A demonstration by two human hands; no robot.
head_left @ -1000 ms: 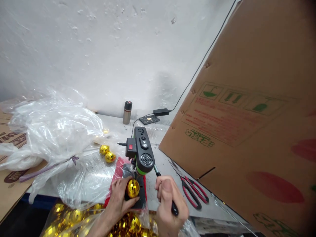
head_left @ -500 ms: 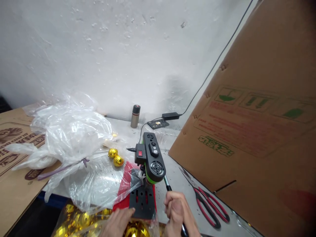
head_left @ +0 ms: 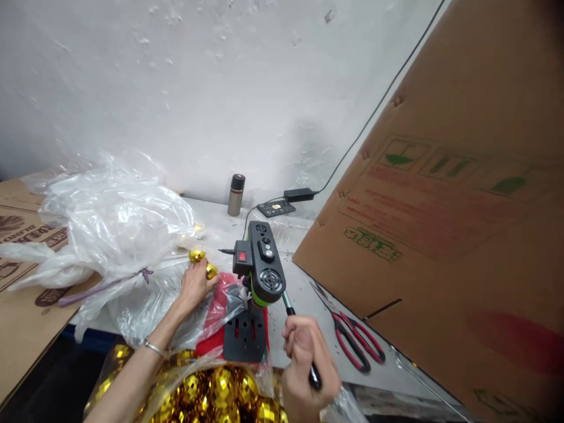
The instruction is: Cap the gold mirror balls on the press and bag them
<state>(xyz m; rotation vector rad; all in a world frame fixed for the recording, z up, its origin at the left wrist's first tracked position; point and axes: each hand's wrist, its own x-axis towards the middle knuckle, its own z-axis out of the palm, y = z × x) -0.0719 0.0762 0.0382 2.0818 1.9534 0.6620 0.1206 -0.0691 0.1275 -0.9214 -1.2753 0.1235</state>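
- White plaster wall behind a cluttered table [head_left: 304,294].
- Left hand [head_left: 194,286] rests on two gold mirror balls [head_left: 198,256] beside clear plastic bags [head_left: 110,217]; can't tell if it grips them.
- Right hand [head_left: 306,352] is fisted around the lever handle [head_left: 288,306] of a mini drill press [head_left: 261,267].
- Bag of gold balls [head_left: 215,390] at the near edge.
- Red scissors [head_left: 352,346] lie right of the press, by a cardboard box [head_left: 440,223].

Our left hand [head_left: 194,286] touches the gold mirror balls [head_left: 198,257] on the surface [head_left: 302,291]. Our right hand [head_left: 306,355] grips the lever [head_left: 288,308] of the small drill press [head_left: 263,270]. Red scissors [head_left: 352,346] lie just beside it.
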